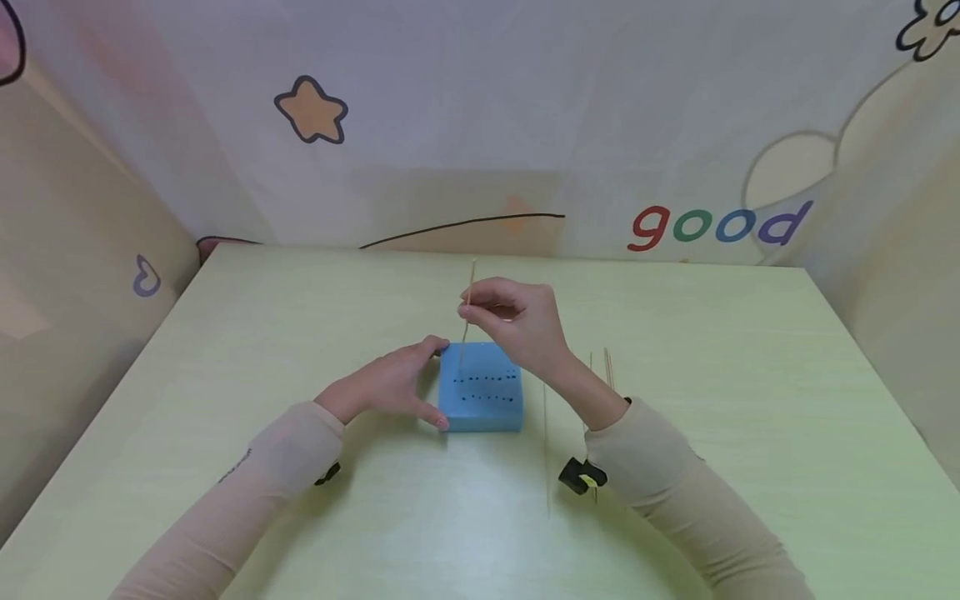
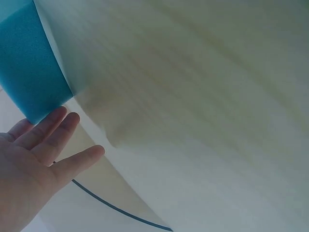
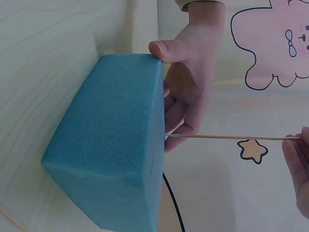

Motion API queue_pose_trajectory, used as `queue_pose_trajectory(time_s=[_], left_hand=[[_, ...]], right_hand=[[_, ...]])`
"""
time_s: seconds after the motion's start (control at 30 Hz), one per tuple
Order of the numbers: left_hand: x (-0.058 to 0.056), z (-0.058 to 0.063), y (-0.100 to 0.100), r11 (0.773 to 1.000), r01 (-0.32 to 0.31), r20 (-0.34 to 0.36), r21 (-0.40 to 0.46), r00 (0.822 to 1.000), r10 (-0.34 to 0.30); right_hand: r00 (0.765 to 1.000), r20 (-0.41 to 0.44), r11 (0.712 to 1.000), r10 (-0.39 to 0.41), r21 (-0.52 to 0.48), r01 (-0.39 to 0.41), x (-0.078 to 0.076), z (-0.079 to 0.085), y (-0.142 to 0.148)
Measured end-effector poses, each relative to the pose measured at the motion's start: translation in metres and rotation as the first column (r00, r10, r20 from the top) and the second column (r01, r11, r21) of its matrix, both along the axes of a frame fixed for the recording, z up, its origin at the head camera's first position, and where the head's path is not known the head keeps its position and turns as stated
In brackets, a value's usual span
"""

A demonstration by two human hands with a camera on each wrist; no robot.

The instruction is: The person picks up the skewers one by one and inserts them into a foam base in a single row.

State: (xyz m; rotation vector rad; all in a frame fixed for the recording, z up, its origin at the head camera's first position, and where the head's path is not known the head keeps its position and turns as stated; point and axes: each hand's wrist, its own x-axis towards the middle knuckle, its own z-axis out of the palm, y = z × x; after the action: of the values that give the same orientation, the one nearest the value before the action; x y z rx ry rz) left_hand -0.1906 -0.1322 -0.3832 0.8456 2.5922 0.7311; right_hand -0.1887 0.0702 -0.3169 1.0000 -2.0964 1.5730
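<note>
A blue foam block (image 1: 480, 416) lies on the table, with two rows of dark dots across its top. At its left side, my left hand (image 1: 393, 379) holds it with thumb at the near corner and fingers at the far one; in the left wrist view, fingertips (image 2: 58, 112) touch the foam. Above the block, my right hand (image 1: 521, 321) pinches a thin wooden stick (image 1: 472, 279) between thumb and fingers. The stick stands nearly upright, its lower end meeting the top face, as the right wrist view also shows the stick (image 3: 222, 137) against the block (image 3: 106, 116).
Several thin sticks (image 1: 608, 367) lie on the pale green table (image 1: 750, 400), partly hidden under my right forearm. One long stick (image 1: 546, 450) lies right of the block. A printed curtain (image 1: 450, 125) rises behind the table's far edge.
</note>
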Motion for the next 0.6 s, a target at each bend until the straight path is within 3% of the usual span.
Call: queue_pose_trajectory(time_s=[0.6], left_hand=[[-0.0005,-0.0003,-0.0007,1.000,0.004,0.008,0.007,1.000,-0.004]], right_hand=[[0.999,-0.013,0.999,0.036,0.021,-0.036,0.0074,0.0025,-0.0041]])
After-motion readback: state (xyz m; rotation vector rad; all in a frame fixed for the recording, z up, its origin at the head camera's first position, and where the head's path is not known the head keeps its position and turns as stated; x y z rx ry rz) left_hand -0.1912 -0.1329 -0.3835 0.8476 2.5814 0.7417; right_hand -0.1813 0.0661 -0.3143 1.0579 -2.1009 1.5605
